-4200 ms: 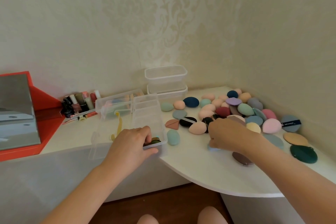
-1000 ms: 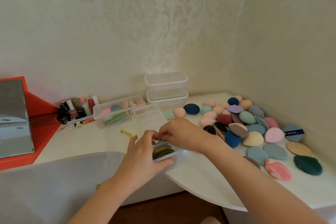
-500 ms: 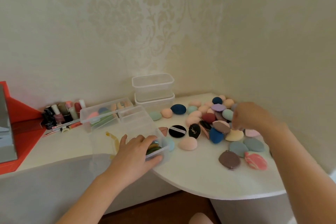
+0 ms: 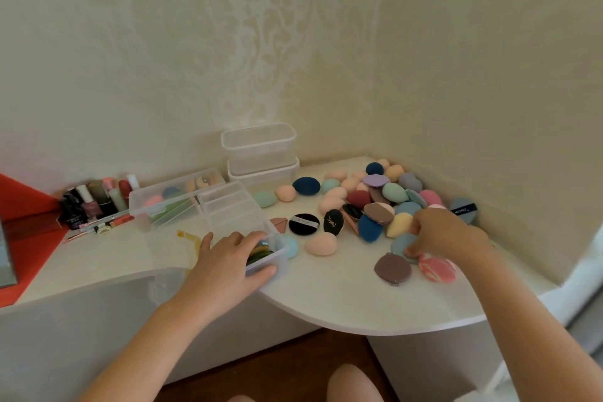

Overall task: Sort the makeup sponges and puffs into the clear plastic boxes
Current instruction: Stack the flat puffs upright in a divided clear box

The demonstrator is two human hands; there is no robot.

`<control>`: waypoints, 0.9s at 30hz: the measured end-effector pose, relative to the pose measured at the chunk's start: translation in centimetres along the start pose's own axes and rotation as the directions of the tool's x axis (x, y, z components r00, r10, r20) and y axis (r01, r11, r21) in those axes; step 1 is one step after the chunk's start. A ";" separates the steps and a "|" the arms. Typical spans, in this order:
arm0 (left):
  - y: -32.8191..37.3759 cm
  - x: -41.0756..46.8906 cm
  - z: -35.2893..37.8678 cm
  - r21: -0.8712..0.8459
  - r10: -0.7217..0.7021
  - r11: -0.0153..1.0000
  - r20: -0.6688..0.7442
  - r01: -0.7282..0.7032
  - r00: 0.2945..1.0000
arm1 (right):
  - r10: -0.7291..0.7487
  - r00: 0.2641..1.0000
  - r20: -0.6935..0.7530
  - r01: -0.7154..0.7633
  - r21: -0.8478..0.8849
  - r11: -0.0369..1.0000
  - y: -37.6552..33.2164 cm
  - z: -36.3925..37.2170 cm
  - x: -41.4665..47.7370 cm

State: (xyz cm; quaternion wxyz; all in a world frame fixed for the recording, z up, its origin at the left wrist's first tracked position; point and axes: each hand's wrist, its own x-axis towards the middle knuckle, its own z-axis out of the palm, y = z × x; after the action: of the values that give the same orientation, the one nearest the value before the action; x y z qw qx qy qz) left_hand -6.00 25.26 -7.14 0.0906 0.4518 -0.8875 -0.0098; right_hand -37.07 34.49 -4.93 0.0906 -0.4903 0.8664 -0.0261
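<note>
— What is hard to make out?
— The right hand [image 4: 447, 235] covers the far edge of a flat grey-blue puff [image 4: 399, 243] at the right of the tabletop [image 4: 342, 300]. Its fingers [image 4: 421, 227] are curled, with the tips down on the puff. Whether they pinch it or only press on it cannot be told. A blue puff [image 4: 463, 206] just beyond the hand is half hidden, and the lettering on its strap is too small to read.
— And the other hand?
— The left hand [image 4: 225, 263] grips the near end of the divided clear box [image 4: 235, 206], with the fingers curled over the rim and the thumb along the near wall. It hides most of the nearest compartment; only green and yellow edges show.
— How do the sponges look?
— The heap of sponges [image 4: 375, 196] lies to the right of the box. They are matte eggs and flat teardrops in pastel, navy and maroon. Nearer, a mauve puff [image 4: 393, 268] and a pink marbled sponge [image 4: 437, 269] lie just beside the grey-blue one.
</note>
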 end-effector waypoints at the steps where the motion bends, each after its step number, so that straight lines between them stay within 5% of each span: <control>1: 0.0 0.0 0.0 -0.008 -0.002 1.000 0.001 0.002 1.000 | -0.007 1.000 -0.023 0.008 0.016 1.000 0.1 -0.2 0.0; 7: 0.0 -0.3 -0.2 -0.021 -0.014 1.000 -0.035 0.013 0.999 | -0.036 0.974 -0.222 0.085 0.215 0.973 0.1 -2.8 -0.4; 16: -0.3 -0.3 0.3 -0.142 -0.035 0.989 -0.049 0.028 0.998 | -0.395 0.822 -0.410 0.554 0.414 0.722 -9.3 -3.8 -2.1; 21: -0.6 -0.2 0.7 -0.194 -0.048 0.981 -0.098 0.028 0.994 | -0.632 0.686 -0.361 0.726 0.394 0.564 -16.3 -2.3 -1.3; 27: -1.1 -0.3 1.5 -0.197 -0.039 0.980 -0.241 -0.009 0.970 | -0.766 0.613 -0.193 0.790 0.144 0.595 -19.7 -1.3 -0.1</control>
State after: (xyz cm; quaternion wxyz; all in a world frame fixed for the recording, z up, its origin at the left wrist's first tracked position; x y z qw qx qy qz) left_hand -5.19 24.76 -8.81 0.2431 0.4452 -0.8608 -0.0422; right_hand -20.59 24.31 -1.03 0.0740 -0.8042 0.5605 -0.1835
